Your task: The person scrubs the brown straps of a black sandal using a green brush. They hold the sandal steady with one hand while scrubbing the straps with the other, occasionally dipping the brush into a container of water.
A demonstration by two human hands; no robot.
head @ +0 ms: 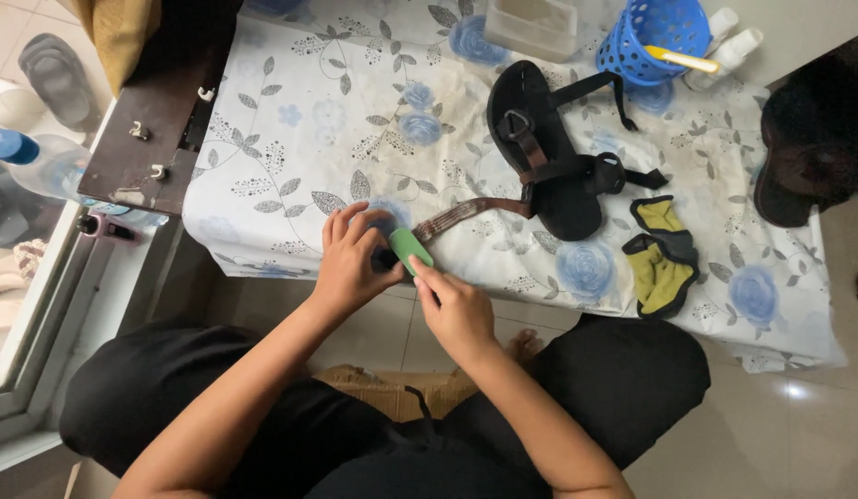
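Both of my hands meet at the near edge of a table covered in a white cloth with blue flowers (pixel 299 139). A small green oblong object (pixel 409 248) sits between them. My left hand (pixel 353 263) curls around its left end and my right hand (pixel 455 310) pinches its lower right end. Just beyond the green object lies the end of a brown strap (pixel 466 212), which runs to a black sandal (pixel 540 152) lying on the cloth.
A pair of yellow-and-black gloves (pixel 663 256) lies right of the sandal. A blue perforated basket (pixel 652 35) and a clear box (pixel 530 26) stand at the far edge. A dark wooden board (pixel 165 106) rests at the left, a water bottle (pixel 41 162) beyond it.
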